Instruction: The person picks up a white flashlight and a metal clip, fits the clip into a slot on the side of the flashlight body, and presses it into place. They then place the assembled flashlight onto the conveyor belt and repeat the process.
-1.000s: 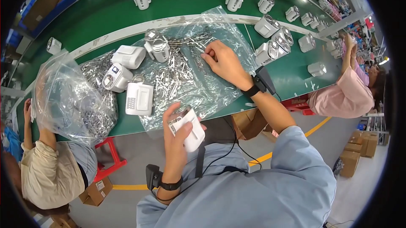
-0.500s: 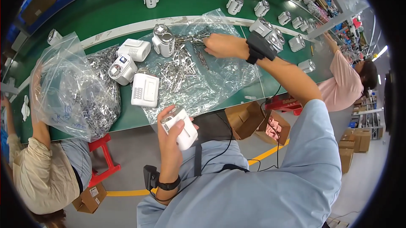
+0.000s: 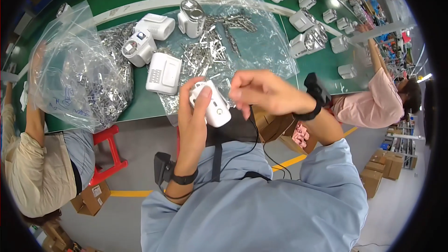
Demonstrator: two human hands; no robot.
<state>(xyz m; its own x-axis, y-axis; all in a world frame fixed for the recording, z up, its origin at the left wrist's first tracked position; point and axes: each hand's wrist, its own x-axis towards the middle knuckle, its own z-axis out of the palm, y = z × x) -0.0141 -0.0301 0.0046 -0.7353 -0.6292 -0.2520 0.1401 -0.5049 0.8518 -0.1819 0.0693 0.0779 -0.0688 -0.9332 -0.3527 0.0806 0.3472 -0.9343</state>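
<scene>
Head view: left hand (image 3: 192, 122) is closed round a white gadget (image 3: 217, 105), likely light, stiff, kinda slick, so hold its sides; right hand (image 3: 268, 94) curls beside it, can't tell if empty.

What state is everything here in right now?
White plastic housing: held, tilted
Left grip: closed around the housing
Right grip: fingers curled; whether it holds anything, I can't tell
Small metal pieces: loose, heaped
Clear plastic sheeting: spread out, wrinkled
Bulging clear bag: partly filled with metal pieces
Round-topped white device: standing upright
Cardboard box: open, pink items inside
</scene>
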